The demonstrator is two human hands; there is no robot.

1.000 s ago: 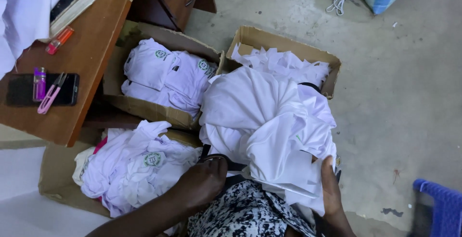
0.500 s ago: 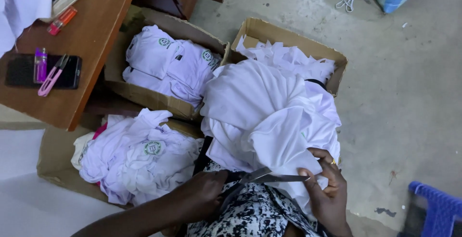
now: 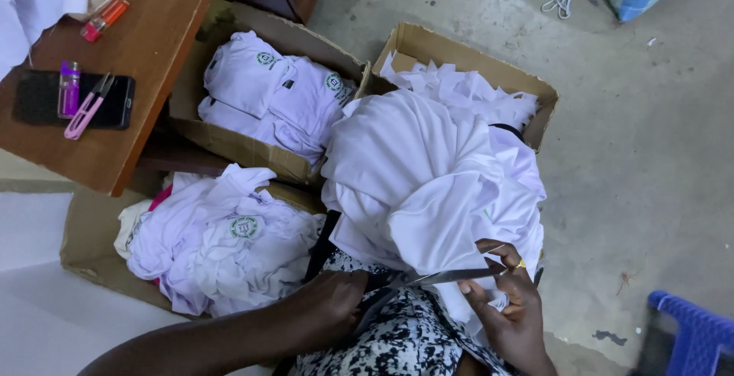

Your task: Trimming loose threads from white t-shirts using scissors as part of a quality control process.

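Over on the far left, a wooden table [image 3: 153, 47] carries a dark phone [image 3: 46, 101] with pink snips [image 3: 86, 112] on it, well clear of the work. Next come two cardboard boxes of white shirts [image 3: 267, 89], crowding that side. Down low, the left hand [image 3: 329, 311] curls shut around the handles of the scissors [image 3: 428, 280], whose long axis runs nearly level, blades pointing right. Right hand [image 3: 508, 307] pinches the white garment [image 3: 428, 185] against the blade tips, fingers loosely bent. Bare concrete floor [image 3: 634, 154] leaves open room rightward.

Bare floor [image 3: 642, 162] rightward; boxes [image 3: 466, 55], desk [image 3: 153, 55] leftward.
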